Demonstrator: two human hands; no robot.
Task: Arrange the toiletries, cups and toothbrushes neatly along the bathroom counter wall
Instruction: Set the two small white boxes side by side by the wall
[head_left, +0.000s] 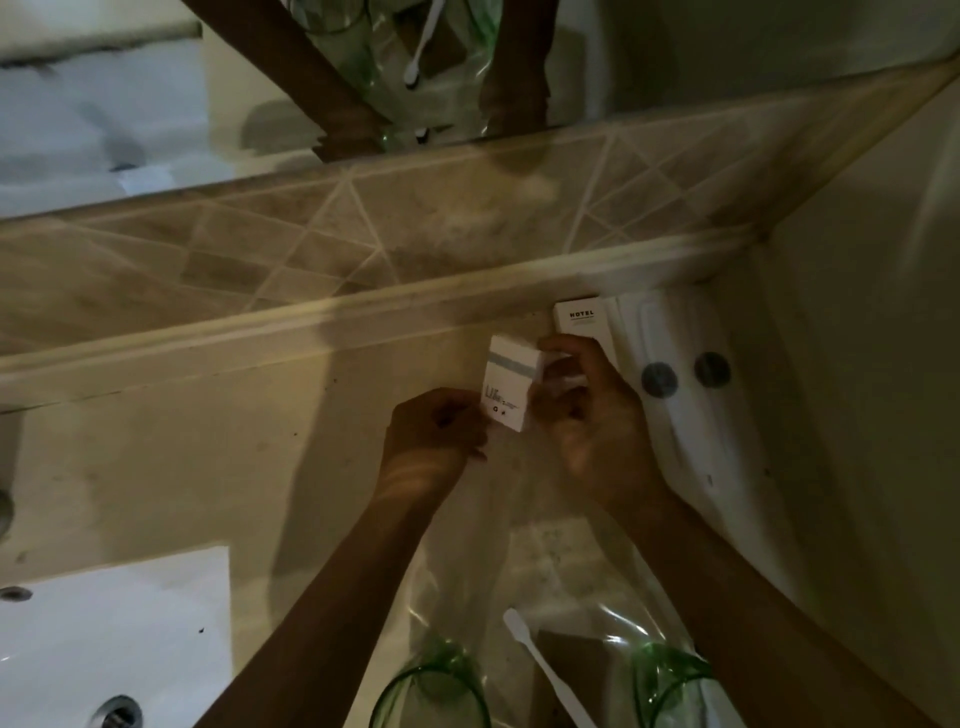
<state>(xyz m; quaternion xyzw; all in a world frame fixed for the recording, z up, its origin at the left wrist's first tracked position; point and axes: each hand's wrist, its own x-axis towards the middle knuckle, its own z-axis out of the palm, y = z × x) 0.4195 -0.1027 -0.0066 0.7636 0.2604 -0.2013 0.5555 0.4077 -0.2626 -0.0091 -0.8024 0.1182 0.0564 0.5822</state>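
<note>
Beige stone bathroom counter (218, 441), dim light, tiled backsplash strip (260, 249) along the wall with a mirror (130, 104) above it. Both hands meet at a small white cardboard box with a pale blue band (511, 382), which sits near the back ledge, tilted, its printed face up. Left hand (434, 439) pinches the box's lower left edge with its fingertips. Right hand (592, 410) is curled at the box's right side, fingers bent over a second small white item (558, 371) just beside the box; too blurred to tell what that item is or whether it is firmly gripped.

Behind the right hand, against the back ledge in the corner, stands a white box printed HOTEL (579, 317). To its right lie white sachets or wrapped packs (670, 332) along the side wall, with two round grey caps or discs (660, 379) on them; details unclear.

Near edge of the view: two green-tinted clear glass cups (434, 691), the other one (667, 680) partly under the right forearm, both wrapped in clear plastic film (582, 639). A white plastic toothbrush (545, 670) lies between the cups, slanted. White sink basin (114, 639) at lower left with its metal drain (117, 714) showing. The mirror reflects the arms, cups and a toothbrush.
</note>
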